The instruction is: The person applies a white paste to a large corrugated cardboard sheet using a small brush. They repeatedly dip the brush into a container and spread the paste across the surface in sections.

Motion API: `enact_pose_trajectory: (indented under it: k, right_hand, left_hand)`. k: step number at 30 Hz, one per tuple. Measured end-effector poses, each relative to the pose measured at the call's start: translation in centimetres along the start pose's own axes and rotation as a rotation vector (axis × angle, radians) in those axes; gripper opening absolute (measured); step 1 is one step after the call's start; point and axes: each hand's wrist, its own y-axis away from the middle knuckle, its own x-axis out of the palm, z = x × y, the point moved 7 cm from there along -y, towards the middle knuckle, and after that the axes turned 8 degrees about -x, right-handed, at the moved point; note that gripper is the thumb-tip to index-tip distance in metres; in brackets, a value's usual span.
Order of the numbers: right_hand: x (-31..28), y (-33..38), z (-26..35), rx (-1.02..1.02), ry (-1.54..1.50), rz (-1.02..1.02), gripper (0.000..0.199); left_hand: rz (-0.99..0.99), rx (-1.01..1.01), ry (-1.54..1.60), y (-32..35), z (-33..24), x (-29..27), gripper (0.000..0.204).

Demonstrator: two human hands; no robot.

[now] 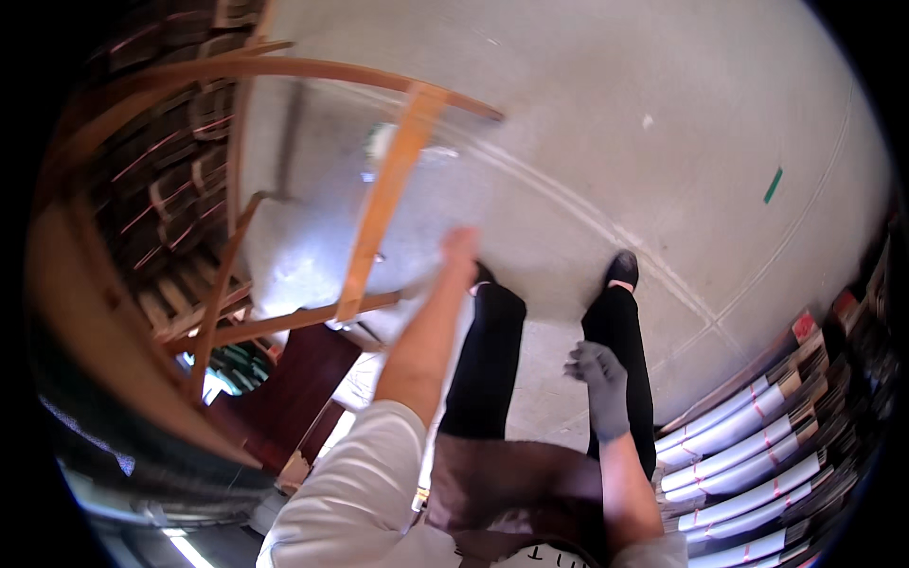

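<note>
We are reaching our bare left hand point(461, 248), fingers blurred so we cannot tell their grip, to the wooden-framed clear plastic sheet point(383, 204) far left, steadying it upright; our grey-gloved right hand point(599, 371) is hanging loosely curled, holding nothing, near our legs.

— Can you make out the left hand point(461, 248)?

— Barely; it's smeared by motion, fingers not separable, and whether it grips the clear sheet point(312, 246) I can't tell.

— The wooden frame point(386, 204)?

— Its left side melts into the dark rim.

— And the bundles point(739, 445) at right?

— Cut off by the edge. The right hand point(598, 374) is gloved, fingertips unclear.
</note>
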Motion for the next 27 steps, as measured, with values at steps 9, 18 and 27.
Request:
enact_pose_trajectory:
  k: [9,18,27]
  right_hand:
    - [0.4,8.8,10.3,-0.071,0.246,0.085,0.027]
    - [21.5,23.2,36.4,-0.894,0.894,0.332,0.02]
    - [46.5,33.2,33.8,-1.575,1.524,0.346,0.023]
  left_hand:
    - [0.079,0.672,0.939,54.2,-2.3,-12.6,0.025]
    - [-0.858,0.335,0.895,69.6,29.8,-22.6,0.017]
    - [-1.322,-0.079,0.716,61.7,51.4,-28.8,0.038]
